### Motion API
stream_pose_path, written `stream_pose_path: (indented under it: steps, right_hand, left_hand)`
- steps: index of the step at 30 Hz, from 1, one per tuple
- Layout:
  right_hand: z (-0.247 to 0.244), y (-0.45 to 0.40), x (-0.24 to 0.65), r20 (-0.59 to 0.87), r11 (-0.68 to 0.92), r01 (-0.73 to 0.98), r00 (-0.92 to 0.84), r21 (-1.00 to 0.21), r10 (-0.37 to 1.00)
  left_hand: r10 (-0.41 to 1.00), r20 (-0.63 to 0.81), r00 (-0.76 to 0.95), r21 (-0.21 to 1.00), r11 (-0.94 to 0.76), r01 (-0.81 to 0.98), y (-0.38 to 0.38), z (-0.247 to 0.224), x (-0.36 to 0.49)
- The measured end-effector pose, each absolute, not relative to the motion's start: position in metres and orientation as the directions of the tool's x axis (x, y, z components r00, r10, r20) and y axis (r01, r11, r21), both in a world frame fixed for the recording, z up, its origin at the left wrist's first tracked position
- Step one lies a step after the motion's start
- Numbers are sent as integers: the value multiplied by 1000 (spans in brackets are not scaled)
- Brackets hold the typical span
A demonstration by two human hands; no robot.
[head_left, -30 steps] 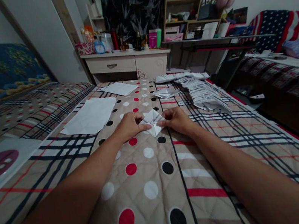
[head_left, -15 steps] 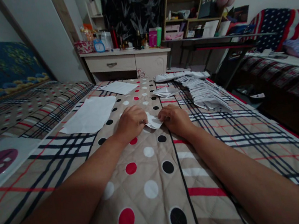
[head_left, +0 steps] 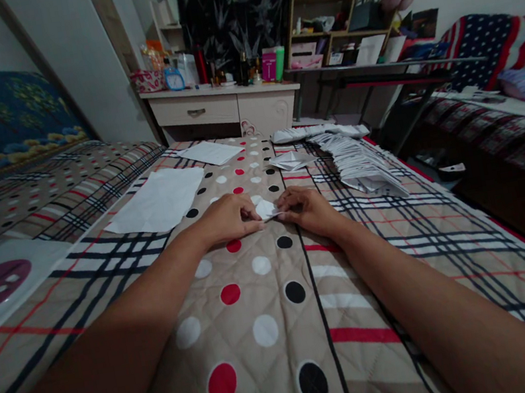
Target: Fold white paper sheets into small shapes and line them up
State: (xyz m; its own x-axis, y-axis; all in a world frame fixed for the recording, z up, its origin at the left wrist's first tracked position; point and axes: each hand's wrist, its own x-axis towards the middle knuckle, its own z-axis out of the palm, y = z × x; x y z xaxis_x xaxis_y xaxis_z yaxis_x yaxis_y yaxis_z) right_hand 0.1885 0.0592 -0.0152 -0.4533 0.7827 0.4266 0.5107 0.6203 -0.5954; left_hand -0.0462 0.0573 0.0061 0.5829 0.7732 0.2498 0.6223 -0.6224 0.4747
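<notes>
A small folded piece of white paper point(head_left: 266, 209) lies between my two hands over the dotted strip of the quilt. My left hand point(head_left: 232, 218) is at its left edge, with thumb and fingers apart around the paper's side. On the other side, my right hand point(head_left: 305, 208) pinches the right edge between thumb and fingertips. Beyond my right hand sit a few folded papers point(head_left: 291, 161) and a long row of folded white papers point(head_left: 362, 163). To the left lie a stack of flat white sheets point(head_left: 157, 200) and a smaller one point(head_left: 211, 152) behind it.
The patterned quilt point(head_left: 272, 376) spreads under everything. A white plastic bag with a purple print point(head_left: 0, 287) lies at the left. Past the far edge stands a white dresser point(head_left: 222, 106) with bottles and boxes on top, beside a shelf point(head_left: 322, 25).
My left hand has turned and lowered, its thumb now stretched along the near side of the paper. The small paper's shape and tilt have changed between my hands.
</notes>
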Motion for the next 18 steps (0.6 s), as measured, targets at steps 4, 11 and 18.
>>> stream_pose_path:
  steps: [4, 11, 18]
  right_hand:
    - [-16, 61, 183, 346, 477, 547, -330, -689, 878]
    - [-11, 59, 169, 245, 253, 745, -123, -618, 962]
    - [-3, 56, 162, 213, 155, 829, -45, -537, 976]
  left_hand:
    - [825, 231, 515, 552, -548, 629, 63, -2, -45]
    - [928, 218, 302, 583, -372, 722, 65, -8, -39]
    - [960, 193, 204, 428, -269, 863, 64, -5, -36]
